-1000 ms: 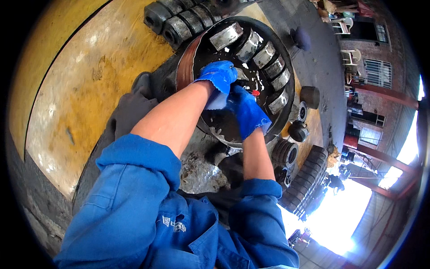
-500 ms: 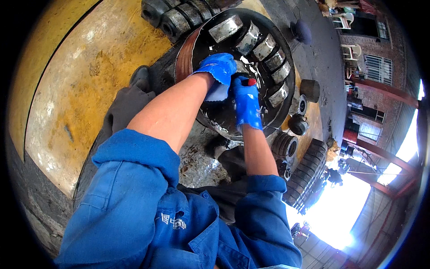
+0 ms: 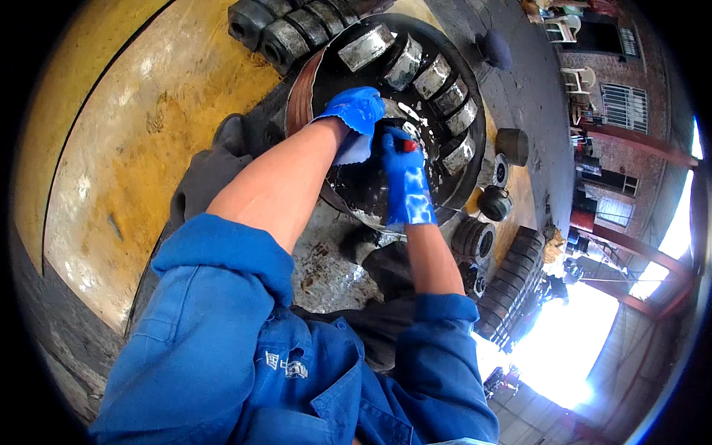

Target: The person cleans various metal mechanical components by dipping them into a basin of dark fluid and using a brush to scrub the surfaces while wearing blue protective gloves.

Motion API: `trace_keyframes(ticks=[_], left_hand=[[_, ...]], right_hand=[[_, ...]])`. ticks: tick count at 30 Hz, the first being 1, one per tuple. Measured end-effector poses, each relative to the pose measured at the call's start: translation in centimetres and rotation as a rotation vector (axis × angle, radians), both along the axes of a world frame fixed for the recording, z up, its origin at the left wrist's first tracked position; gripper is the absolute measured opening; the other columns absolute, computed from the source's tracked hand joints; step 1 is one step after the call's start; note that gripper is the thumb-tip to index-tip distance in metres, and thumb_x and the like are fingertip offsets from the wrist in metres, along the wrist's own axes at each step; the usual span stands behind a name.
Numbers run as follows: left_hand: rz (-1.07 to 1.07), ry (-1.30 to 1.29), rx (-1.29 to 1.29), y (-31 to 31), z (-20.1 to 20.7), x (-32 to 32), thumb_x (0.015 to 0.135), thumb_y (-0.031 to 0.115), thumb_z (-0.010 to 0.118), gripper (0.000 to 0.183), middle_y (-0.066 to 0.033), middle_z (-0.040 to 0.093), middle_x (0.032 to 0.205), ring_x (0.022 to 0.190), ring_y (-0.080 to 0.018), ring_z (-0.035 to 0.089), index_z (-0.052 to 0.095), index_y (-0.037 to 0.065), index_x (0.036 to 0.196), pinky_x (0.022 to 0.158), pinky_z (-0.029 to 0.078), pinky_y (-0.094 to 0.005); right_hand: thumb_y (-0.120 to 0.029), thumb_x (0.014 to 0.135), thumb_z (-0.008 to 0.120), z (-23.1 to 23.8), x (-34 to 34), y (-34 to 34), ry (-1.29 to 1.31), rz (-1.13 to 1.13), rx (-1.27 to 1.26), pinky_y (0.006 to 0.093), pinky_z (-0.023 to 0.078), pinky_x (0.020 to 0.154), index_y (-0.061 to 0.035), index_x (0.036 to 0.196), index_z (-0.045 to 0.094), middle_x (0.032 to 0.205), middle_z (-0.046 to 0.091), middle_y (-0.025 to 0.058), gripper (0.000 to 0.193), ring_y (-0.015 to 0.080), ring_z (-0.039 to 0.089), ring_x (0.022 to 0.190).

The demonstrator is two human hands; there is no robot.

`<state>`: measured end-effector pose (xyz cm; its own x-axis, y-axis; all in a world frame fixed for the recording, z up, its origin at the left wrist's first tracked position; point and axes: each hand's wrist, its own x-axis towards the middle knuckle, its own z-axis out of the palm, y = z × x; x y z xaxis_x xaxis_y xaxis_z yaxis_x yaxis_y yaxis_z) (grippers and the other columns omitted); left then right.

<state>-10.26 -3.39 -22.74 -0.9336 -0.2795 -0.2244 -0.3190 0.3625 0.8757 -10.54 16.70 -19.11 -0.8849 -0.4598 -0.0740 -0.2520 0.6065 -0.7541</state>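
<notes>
Apparently, the right hand [image 3: 401, 169] wraps its fingers round a red handle [image 3: 409, 146] inside the tub [image 3: 300, 104], near the left hand [image 3: 357, 111], whose fingertips are hidden; slick-looking gloves [image 3: 410, 199] could let the handle slip into it.

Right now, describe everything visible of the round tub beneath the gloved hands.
The round, open-topped tub looks like dark metal, reddish-brown on its left wall. Its dark inside is glossy and flecked white; grey blocks curve along the far and right side. The left hand and right hand are over it; whether they touch it is unclear.
</notes>
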Motion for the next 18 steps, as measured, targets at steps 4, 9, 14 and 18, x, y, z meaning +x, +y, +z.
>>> trace_keyframes(ticks=[4, 9, 14, 18], left_hand=[[0.067, 0.058, 0.02, -0.4, -1.1, 0.5, 0.098, 0.032, 0.055, 0.039, -0.0225, 0.068, 0.136, 0.127, -0.0455, 0.063, 0.074, 0.012, 0.127, 0.106, 0.052, -0.0519], [0.009, 0.045, 0.103, -0.5, 0.0, 0.5, 0.098, 0.034, 0.055, 0.037, -0.0213, 0.071, 0.129, 0.122, -0.0449, 0.066, 0.076, 0.012, 0.12, 0.104, 0.052, -0.0514], [0.002, 0.131, 0.171, -0.9, 0.4, 1.1, 0.099, 0.037, 0.053, 0.038, -0.0224, 0.073, 0.121, 0.111, -0.0454, 0.069, 0.078, 0.011, 0.112, 0.099, 0.053, -0.0512], [0.075, 0.095, 0.241, -0.6, -1.0, 2.3, 0.1, 0.04, 0.053, 0.042, -0.0228, 0.074, 0.12, 0.112, -0.0427, 0.07, 0.078, 0.009, 0.114, 0.099, 0.053, -0.0491]], right_hand=[[-0.023, 0.101, 0.069, 3.9, 2.8, -2.3, 0.309, 0.166, 0.155, 0.0429, 0.058, 0.095, -0.0169, 0.12, 0.077, 0.117, 0.076, 0.0185, 0.021, 0.0365, 0.072, 0.115], [-0.025, 0.101, 0.069, 1.1, 1.5, -2.0, -0.109, -0.172, 0.058, 0.0373, 0.059, 0.083, -0.0101, 0.121, 0.076, 0.104, 0.079, 0.0132, 0.025, 0.0244, 0.076, 0.092], [-0.017, 0.099, 0.07, 1.4, 2.2, -1.2, -0.469, -0.28, -0.271, 0.0329, 0.057, 0.079, -0.0035, 0.124, 0.072, 0.107, 0.076, 0.0089, 0.028, 0.0176, 0.07, 0.089], [-0.001, 0.095, 0.071, 1.6, 5.9, -0.8, -0.349, -0.217, -0.328, 0.0296, 0.054, 0.094, -0.0061, 0.138, 0.064, 0.122, 0.074, 0.0097, 0.043, 0.0174, 0.069, 0.106]])
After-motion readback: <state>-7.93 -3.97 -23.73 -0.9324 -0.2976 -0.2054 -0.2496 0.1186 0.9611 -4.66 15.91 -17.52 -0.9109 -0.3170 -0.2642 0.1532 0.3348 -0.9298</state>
